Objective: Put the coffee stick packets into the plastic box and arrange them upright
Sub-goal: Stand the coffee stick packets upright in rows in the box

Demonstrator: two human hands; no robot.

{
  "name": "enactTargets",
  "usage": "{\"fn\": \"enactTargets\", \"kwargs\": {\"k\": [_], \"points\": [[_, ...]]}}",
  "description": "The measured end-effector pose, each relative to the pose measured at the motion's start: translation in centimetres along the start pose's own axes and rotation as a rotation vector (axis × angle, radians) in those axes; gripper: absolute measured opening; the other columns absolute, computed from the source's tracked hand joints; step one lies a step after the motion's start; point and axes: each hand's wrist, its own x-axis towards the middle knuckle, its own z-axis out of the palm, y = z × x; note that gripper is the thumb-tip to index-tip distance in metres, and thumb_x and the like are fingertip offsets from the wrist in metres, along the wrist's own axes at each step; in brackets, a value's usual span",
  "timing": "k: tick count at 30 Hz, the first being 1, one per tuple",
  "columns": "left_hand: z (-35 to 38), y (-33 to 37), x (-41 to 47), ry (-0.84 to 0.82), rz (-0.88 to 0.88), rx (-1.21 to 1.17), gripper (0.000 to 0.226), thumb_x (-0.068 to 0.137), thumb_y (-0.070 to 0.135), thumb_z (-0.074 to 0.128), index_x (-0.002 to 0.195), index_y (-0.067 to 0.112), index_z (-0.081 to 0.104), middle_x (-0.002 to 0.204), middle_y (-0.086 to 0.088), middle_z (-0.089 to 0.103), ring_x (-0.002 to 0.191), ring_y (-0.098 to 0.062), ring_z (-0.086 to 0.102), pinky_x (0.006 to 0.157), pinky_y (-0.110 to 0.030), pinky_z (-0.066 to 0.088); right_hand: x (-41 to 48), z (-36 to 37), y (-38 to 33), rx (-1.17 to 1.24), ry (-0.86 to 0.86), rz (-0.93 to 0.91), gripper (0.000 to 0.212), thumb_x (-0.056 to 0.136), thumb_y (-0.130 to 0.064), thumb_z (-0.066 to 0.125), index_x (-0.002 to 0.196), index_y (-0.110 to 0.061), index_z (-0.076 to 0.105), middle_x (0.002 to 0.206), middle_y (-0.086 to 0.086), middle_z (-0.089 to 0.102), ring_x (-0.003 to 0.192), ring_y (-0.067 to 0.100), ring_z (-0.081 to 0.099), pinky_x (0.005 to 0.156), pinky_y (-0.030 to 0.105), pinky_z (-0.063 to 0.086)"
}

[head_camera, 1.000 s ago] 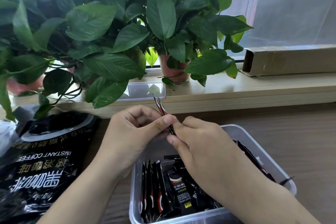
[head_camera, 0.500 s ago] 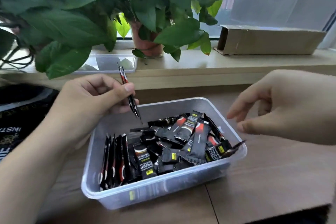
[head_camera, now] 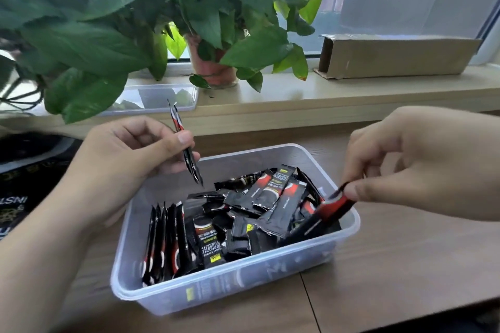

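A clear plastic box [head_camera: 270, 276] stands on the wooden table and holds black-and-red coffee stick packets. Several packets [head_camera: 165, 240] stand upright in a row at its left end; a loose pile [head_camera: 265, 205] lies jumbled across the middle and right. My left hand [head_camera: 127, 159] hovers over the box's far left corner and pinches two thin packets [head_camera: 186, 149] edge-on between thumb and forefinger. My right hand [head_camera: 416, 162] reaches in from the right and pinches the top of one packet [head_camera: 328, 211] at the box's right end, lifting it at a slant.
A black instant-coffee bag [head_camera: 24, 178] lies at the left table edge. On the sill behind are leafy potted plants [head_camera: 211, 67], a clear lid [head_camera: 159, 98] and a long cardboard box [head_camera: 392, 55]. Bare wooden table [head_camera: 405, 265] lies right of the box.
My two hands were together on the thin packets; the right hand let go, swung right, then came down and took hold of a packet at the box's right end. The view tilted downward.
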Motion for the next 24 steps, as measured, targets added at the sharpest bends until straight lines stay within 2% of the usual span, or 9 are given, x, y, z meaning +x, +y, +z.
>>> {"fn": "enactTargets", "kwargs": {"k": [2,5,8,11,14,17,20,22,24], "points": [[0.0,0.2,0.0,-0.001,-0.007,0.002,0.018,0.065,0.022,0.078,0.064,0.01,0.065,0.078,-0.015,0.073,0.07,-0.023,0.076,0.054,-0.016,0.055,-0.1,-0.4,0.4,0.115,0.166,-0.062,0.008,0.073,-0.047,0.075,0.075,-0.039,0.073,0.063,-0.003,0.071,0.042,0.008,0.06,0.049,0.029,0.055],[0.1,0.6,-0.3,-0.014,-0.013,-0.002,0.018,0.062,0.024,0.079,0.064,0.012,0.066,0.08,-0.017,0.073,0.073,-0.024,0.076,0.055,-0.017,0.055,0.5,-0.7,0.6,0.356,0.4,-0.137,0.011,0.079,-0.024,0.08,0.07,-0.028,0.075,0.058,0.001,0.072,0.044,0.015,0.065,0.045,0.027,0.057],[0.1,1.0,-0.6,-0.037,-0.031,-0.028,0.016,0.061,0.025,0.078,0.062,0.013,0.067,0.082,-0.017,0.073,0.074,-0.025,0.076,0.057,-0.019,0.056,2.2,0.6,-0.3,0.582,0.624,-0.179,0.017,0.087,-0.015,0.072,0.07,-0.016,0.072,0.063,0.005,0.073,0.052,0.019,0.07,0.056,0.034,0.062],[0.1,1.4,-0.9,-0.061,-0.082,-0.095,0.015,0.062,0.022,0.077,0.062,0.011,0.066,0.083,-0.018,0.073,0.076,-0.026,0.076,0.058,-0.022,0.058,4.5,4.1,-3.2,0.65,0.765,-0.237,0.012,0.084,-0.022,0.076,0.074,-0.018,0.07,0.073,-0.004,0.076,0.066,0.014,0.075,0.068,0.039,0.063],[0.1,1.7,-0.9,-0.056,-0.14,-0.174,0.015,0.064,0.021,0.074,0.062,0.009,0.066,0.079,-0.016,0.074,0.071,-0.02,0.075,0.057,-0.019,0.057,6.1,7.3,-5.7,0.465,0.696,-0.436,0.009,0.078,-0.015,0.079,0.076,-0.023,0.074,0.089,-0.012,0.077,0.078,0.004,0.074,0.067,0.026,0.062],[-0.3,1.7,-0.6,-0.059,-0.179,-0.206,0.018,0.065,0.019,0.073,0.07,0.004,0.065,0.081,-0.014,0.074,0.07,-0.015,0.073,0.058,-0.019,0.057,6.6,8.9,-6.5,0.271,0.608,-0.566,0.009,0.075,-0.004,0.08,0.075,-0.01,0.074,0.098,-0.008,0.077,0.088,-0.002,0.071,0.075,0.015,0.057],[-0.8,1.6,-0.4,-0.054,-0.214,-0.197,0.02,0.061,0.023,0.077,0.071,0.008,0.068,0.082,-0.013,0.072,0.068,-0.012,0.07,0.057,-0.019,0.056,6.8,9.3,-6.9,0.288,0.547,-0.594,0.007,0.077,-0.004,0.079,0.077,-0.01,0.074,0.1,-0.005,0.077,0.09,-0.004,0.069,0.069,0.001,0.046],[-1.0,1.5,-0.3,-0.061,-0.231,-0.192,0.022,0.061,0.025,0.078,0.072,0.008,0.069,0.084,-0.014,0.072,0.068,-0.012,0.069,0.059,-0.02,0.056,6.8,9.3,-6.9,0.341,0.494,-0.582,0.004,0.079,-0.008,0.076,0.081,-0.011,0.076,0.102,-0.008,0.076,0.089,-0.004,0.069,0.064,-0.001,0.042],[-1.2,1.4,-0.2,-0.064,-0.23,-0.2,0.019,0.06,0.024,0.079,0.067,0.01,0.069,0.09,-0.017,0.075,0.073,-0.016,0.071,0.062,-0.023,0.058,6.6,9.0,-6.6,0.386,0.431,-0.568,0.007,0.081,-0.013,0.074,0.086,-0.015,0.078,0.105,-0.013,0.076,0.093,-0.006,0.069,0.068,0.001,0.045]]}}
